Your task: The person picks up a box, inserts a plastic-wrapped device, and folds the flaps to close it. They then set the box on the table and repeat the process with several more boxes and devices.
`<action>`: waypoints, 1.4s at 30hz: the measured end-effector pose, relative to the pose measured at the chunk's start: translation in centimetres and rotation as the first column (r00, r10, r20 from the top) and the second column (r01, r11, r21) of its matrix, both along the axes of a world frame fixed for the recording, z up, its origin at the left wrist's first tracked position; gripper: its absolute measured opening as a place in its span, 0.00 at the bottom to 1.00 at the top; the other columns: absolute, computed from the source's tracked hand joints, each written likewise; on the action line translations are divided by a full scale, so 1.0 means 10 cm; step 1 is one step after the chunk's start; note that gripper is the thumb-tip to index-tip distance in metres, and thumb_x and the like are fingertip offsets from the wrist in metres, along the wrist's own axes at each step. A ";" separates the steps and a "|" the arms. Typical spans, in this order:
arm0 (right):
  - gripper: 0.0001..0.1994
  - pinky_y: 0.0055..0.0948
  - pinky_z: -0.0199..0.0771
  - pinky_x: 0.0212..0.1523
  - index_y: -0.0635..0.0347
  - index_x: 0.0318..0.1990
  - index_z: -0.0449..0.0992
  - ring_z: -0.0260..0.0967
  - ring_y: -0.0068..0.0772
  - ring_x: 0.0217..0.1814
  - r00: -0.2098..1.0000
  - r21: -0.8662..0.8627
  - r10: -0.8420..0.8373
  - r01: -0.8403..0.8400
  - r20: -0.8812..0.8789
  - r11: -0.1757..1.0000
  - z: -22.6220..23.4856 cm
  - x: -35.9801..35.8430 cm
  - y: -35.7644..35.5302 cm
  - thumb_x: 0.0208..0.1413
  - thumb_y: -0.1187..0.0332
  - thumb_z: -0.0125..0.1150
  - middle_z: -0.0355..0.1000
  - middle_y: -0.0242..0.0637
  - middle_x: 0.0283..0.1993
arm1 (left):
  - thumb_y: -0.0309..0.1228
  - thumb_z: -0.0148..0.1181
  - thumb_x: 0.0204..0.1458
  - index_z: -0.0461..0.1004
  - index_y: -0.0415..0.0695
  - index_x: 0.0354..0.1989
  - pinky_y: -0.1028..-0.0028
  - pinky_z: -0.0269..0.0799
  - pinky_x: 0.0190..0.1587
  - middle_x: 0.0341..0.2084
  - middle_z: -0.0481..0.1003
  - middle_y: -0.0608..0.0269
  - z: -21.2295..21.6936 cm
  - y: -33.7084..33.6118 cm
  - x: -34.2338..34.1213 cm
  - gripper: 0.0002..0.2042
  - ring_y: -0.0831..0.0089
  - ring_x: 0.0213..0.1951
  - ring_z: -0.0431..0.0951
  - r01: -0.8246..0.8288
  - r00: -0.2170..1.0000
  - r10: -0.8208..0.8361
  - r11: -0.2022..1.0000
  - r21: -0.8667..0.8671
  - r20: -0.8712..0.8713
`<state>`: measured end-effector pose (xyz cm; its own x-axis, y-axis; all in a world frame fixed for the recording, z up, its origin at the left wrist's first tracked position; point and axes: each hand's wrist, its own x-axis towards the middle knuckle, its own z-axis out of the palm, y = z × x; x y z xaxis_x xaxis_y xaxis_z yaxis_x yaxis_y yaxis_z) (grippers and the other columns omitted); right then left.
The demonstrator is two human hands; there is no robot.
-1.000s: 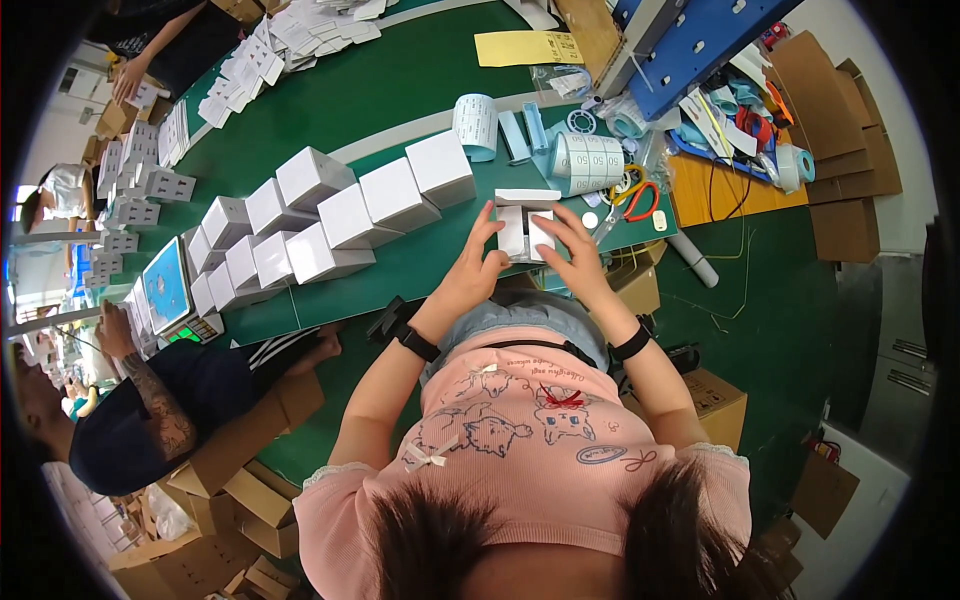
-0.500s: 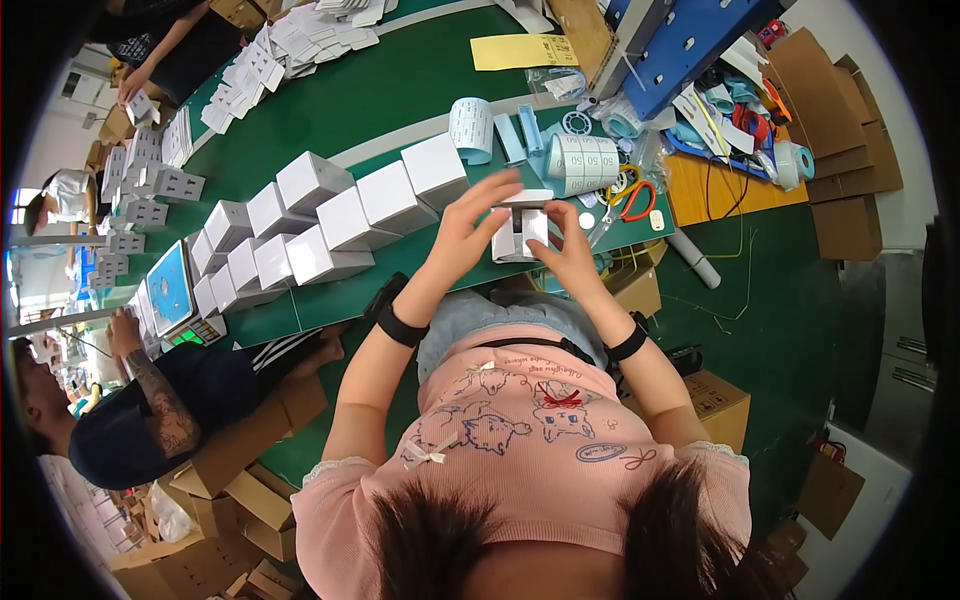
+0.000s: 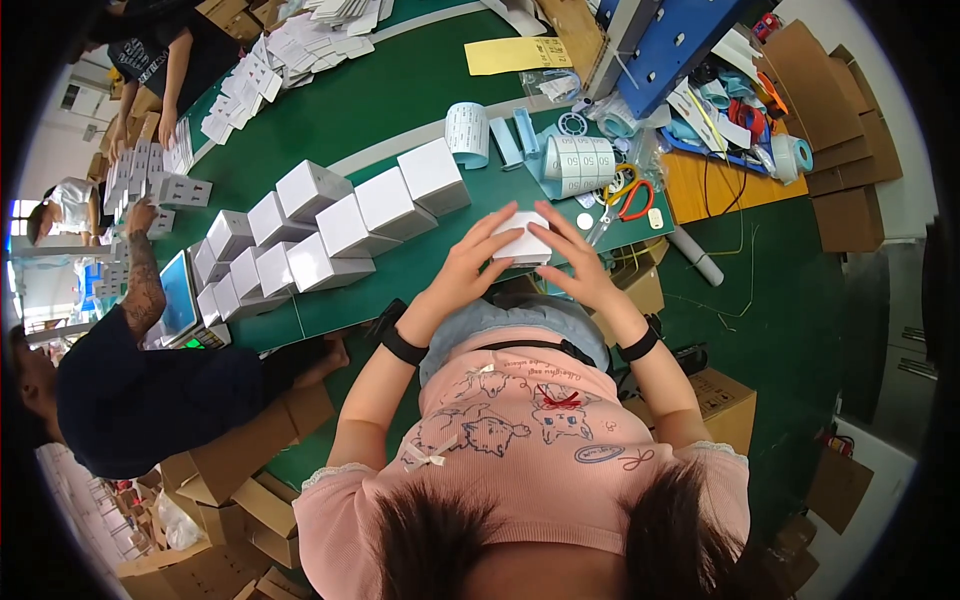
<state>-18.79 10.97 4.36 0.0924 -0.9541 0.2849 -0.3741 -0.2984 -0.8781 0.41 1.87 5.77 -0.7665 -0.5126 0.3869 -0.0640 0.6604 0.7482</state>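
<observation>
A small white cardboard box point(image 3: 521, 245) stands at the near edge of the green table, its top covered by a white flap or lid. My left hand point(image 3: 468, 262) grips it from the left, with fingers lying over the top. On the other side, my right hand point(image 3: 583, 268) has its fingertips on the top and its thumb low on the near right edge. The box's inside and underside are hidden. Closest to my left hand is a row of similar white boxes point(image 3: 432, 178), standing on the table.
Rolls of pale blue labels point(image 3: 467, 136), red-handled scissors point(image 3: 636, 200) and a yellow paper sheet point(image 3: 517, 56) lie beyond my hands. A blue metal frame point(image 3: 672, 55) rises at the far right. At left, a co-worker point(image 3: 150, 390) reaches past a blue-topped scale point(image 3: 179, 297).
The box was open at the top and now its top is covered. Both my hands have closed in over it. The co-worker's tattooed arm at left has reached farther forward toward the printed boxes.
</observation>
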 end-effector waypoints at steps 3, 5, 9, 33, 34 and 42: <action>0.21 0.40 0.53 0.62 0.60 0.51 0.70 0.47 0.48 0.68 0.993 -0.123 -0.053 0.040 -0.103 0.992 -0.03 0.02 -0.06 0.45 0.75 0.60 0.56 0.43 0.63 | 0.23 0.59 0.45 0.71 0.40 0.48 0.61 0.56 0.59 0.54 0.65 0.55 0.00 -0.05 0.03 0.19 0.49 0.60 0.59 -0.015 0.999 0.017 0.998 -0.062 0.036; 0.19 0.40 0.55 0.61 0.61 0.49 0.72 0.49 0.49 0.67 0.985 -0.184 -0.083 0.054 -0.151 0.981 -0.04 0.05 -0.07 0.46 0.76 0.60 0.59 0.43 0.61 | 0.24 0.60 0.44 0.69 0.41 0.50 0.60 0.56 0.59 0.57 0.62 0.56 -0.02 -0.11 0.08 0.21 0.49 0.61 0.56 0.065 0.991 -0.047 0.987 -0.145 0.122; 0.15 0.39 0.62 0.57 0.62 0.44 0.75 0.55 0.50 0.64 0.973 -0.308 -0.140 0.078 -0.183 0.948 -0.08 0.11 -0.06 0.46 0.77 0.60 0.65 0.42 0.56 | 0.26 0.63 0.42 0.68 0.41 0.52 0.59 0.58 0.59 0.58 0.61 0.57 -0.06 -0.11 0.11 0.24 0.49 0.62 0.54 0.068 0.993 -0.047 0.977 -0.204 0.105; 0.14 0.38 0.67 0.52 0.67 0.41 0.74 0.58 0.54 0.61 0.965 -0.374 -0.185 0.104 -0.188 0.922 -0.11 0.13 -0.10 0.42 0.81 0.61 0.70 0.42 0.50 | 0.23 0.63 0.40 0.68 0.39 0.49 0.58 0.58 0.58 0.58 0.59 0.48 -0.41 0.01 0.01 0.23 0.45 0.61 0.55 -0.145 0.982 0.127 0.981 -0.126 -0.137; 0.14 0.38 0.68 0.52 0.67 0.41 0.74 0.58 0.54 0.61 0.961 -0.383 -0.189 0.101 -0.200 0.918 -0.10 0.13 -0.10 0.43 0.82 0.61 0.70 0.43 0.50 | 0.23 0.63 0.40 0.68 0.39 0.49 0.58 0.58 0.58 0.58 0.59 0.48 -0.35 0.00 0.02 0.23 0.45 0.61 0.55 -0.144 0.982 0.127 0.981 -0.127 -0.137; 0.14 0.39 0.68 0.53 0.68 0.41 0.74 0.59 0.56 0.60 0.948 -0.430 -0.227 0.113 -0.224 0.896 -0.14 0.18 -0.05 0.44 0.81 0.61 0.68 0.43 0.51 | 0.24 0.62 0.42 0.73 0.37 0.43 0.61 0.65 0.53 0.50 0.68 0.52 -0.19 -0.01 0.08 0.17 0.46 0.58 0.61 -0.072 0.997 0.072 0.943 -0.324 -0.012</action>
